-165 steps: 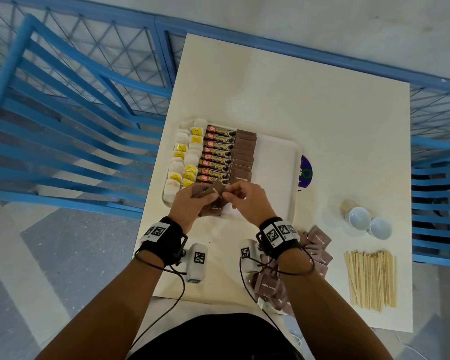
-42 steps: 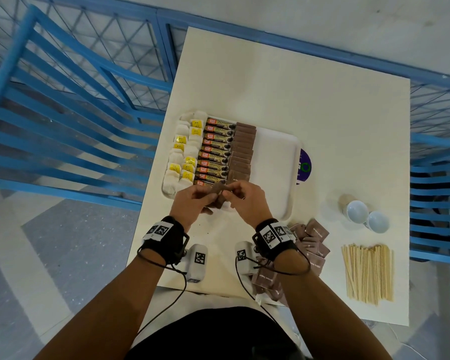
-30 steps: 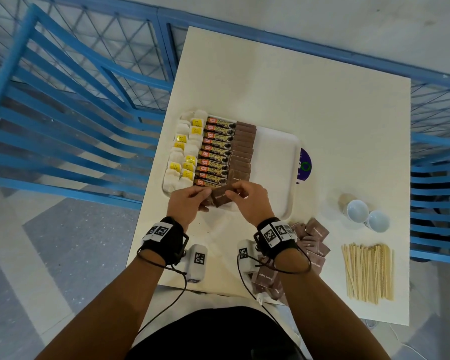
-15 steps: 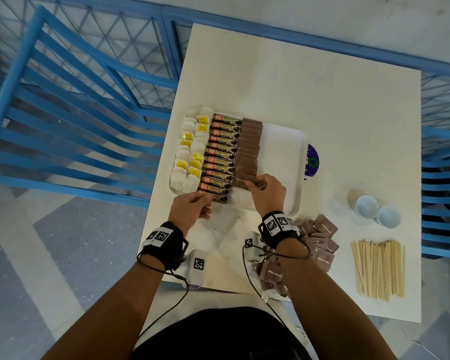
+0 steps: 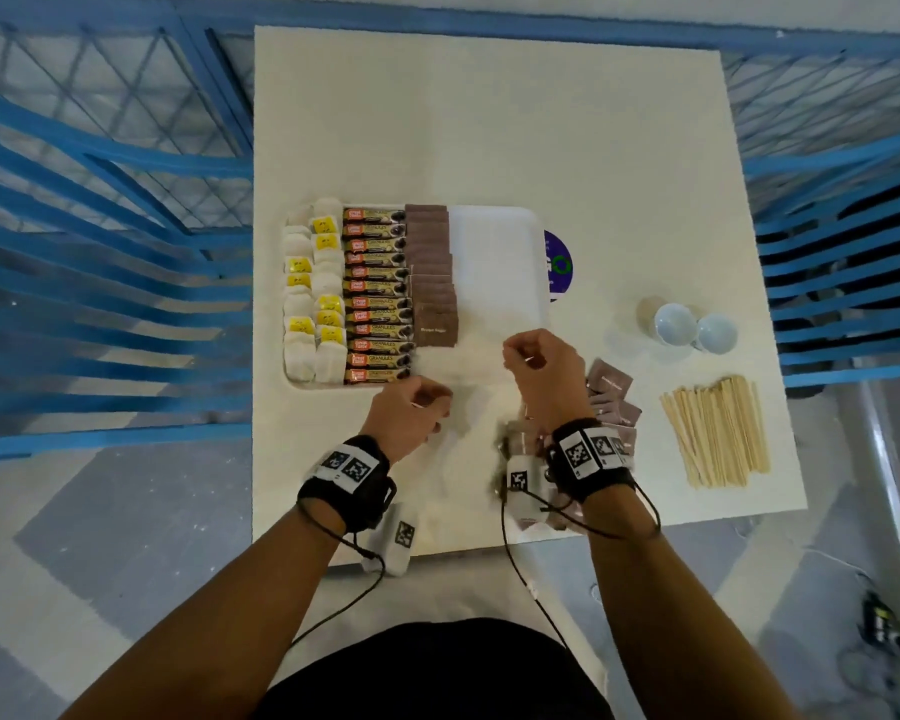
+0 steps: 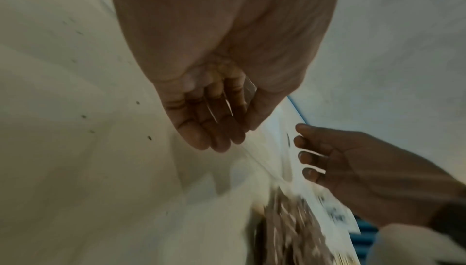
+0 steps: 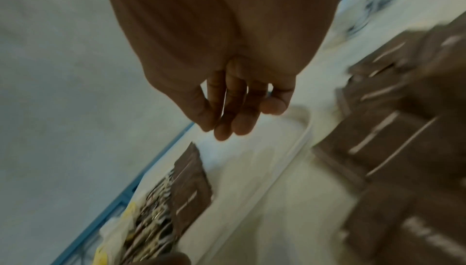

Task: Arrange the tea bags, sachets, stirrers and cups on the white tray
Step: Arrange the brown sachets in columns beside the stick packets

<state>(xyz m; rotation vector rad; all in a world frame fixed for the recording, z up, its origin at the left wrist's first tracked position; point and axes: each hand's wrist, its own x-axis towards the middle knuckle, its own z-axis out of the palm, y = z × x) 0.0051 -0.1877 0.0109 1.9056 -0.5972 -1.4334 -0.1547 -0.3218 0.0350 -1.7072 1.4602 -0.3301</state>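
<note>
The white tray point(image 5: 494, 252) lies on the table with three columns on its left part: tea bags point(image 5: 313, 304), coffee granule sachets point(image 5: 380, 298) and brown sachets point(image 5: 430, 283). My left hand point(image 5: 411, 413) hovers just in front of the tray's near edge, fingers loosely curled and holding nothing point(image 6: 221, 129). Over the tray's near right corner is my right hand point(image 5: 536, 366), fingers relaxed and also holding nothing point(image 7: 239, 114). Loose brown sachets point(image 5: 611, 402) lie to its right. Two white cups point(image 5: 692, 327) and a pile of wooden stirrers point(image 5: 715, 433) sit at the table's right side.
A purple disc point(image 5: 557, 265) peeks out from under the tray's right edge. Blue railings point(image 5: 100, 226) flank the table on the left, right and far sides. The tray's right half is bare white.
The brown sachet that both hands held now lies at the near end of the brown column. My right hand let it go and both hands drew back toward me.
</note>
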